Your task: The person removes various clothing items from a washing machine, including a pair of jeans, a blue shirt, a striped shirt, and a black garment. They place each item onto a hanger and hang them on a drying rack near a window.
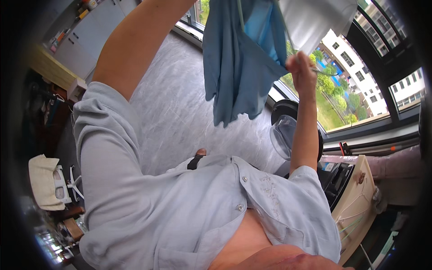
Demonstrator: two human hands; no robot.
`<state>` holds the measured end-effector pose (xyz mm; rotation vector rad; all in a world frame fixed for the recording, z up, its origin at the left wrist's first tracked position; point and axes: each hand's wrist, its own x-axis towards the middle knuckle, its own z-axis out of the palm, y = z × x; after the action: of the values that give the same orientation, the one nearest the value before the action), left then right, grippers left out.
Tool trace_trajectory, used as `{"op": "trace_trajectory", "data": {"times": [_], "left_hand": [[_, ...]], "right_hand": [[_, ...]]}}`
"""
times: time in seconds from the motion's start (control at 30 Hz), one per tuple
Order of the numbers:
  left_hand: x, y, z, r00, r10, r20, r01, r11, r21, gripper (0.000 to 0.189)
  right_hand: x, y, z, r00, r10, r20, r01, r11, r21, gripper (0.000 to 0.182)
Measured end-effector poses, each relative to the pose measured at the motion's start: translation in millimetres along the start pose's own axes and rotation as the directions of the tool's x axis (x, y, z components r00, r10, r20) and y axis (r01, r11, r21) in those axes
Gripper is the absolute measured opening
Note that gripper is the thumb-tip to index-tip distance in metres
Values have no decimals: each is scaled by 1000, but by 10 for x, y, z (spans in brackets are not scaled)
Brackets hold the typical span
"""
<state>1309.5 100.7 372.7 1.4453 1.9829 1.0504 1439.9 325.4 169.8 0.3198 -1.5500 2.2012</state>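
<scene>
A blue-grey garment (233,74) of thin cloth hangs at the top centre, its lower edge loose above the floor. Pale green lengths of a thin clothes hanger (286,28) run down along and inside the cloth. My right hand (303,72) is closed on the hanger, right of the garment, and a corner of the cloth reaches my fingers; a curved end of the hanger sticks out to the right. My left arm stretches up past the top edge, so my left hand is out of view. White translucent cloth (314,20) hangs behind, at the upper right.
A black round-rimmed appliance with a clear lid (282,136) stands below my right forearm. Tall windows (351,64) line the right side. Grey cabinets (84,37) stand at the upper left, a white chair (60,184) at the left. A light wooden board (357,206) is at the lower right.
</scene>
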Motion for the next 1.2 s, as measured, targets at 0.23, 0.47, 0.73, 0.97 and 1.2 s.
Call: {"op": "trace_trajectory", "data": {"times": [0.23,0.47,0.73,0.97,1.2], "left_hand": [[-663,-395,-269,952,-243,-186,247,969,1,18],[-712,-918,-288,954,-257,-151,256,966,-25,11],[-565,-944,-79,962,-265,-64,264,964,-31,19],[-459,-846,297,984,-167,60,167,986,5,23],[-253,-754,989,997,17,75,-9,994,-111,42]], "right_hand": [[170,-784,63,980,60,188,86,728,-680,28],[61,-1292,354,936,261,234,134,352,-926,26],[11,-1464,662,938,345,-8,-105,265,-959,28],[120,-1215,868,952,303,-34,-138,327,-935,28],[-52,-732,722,971,237,-19,-91,296,-951,30]]}}
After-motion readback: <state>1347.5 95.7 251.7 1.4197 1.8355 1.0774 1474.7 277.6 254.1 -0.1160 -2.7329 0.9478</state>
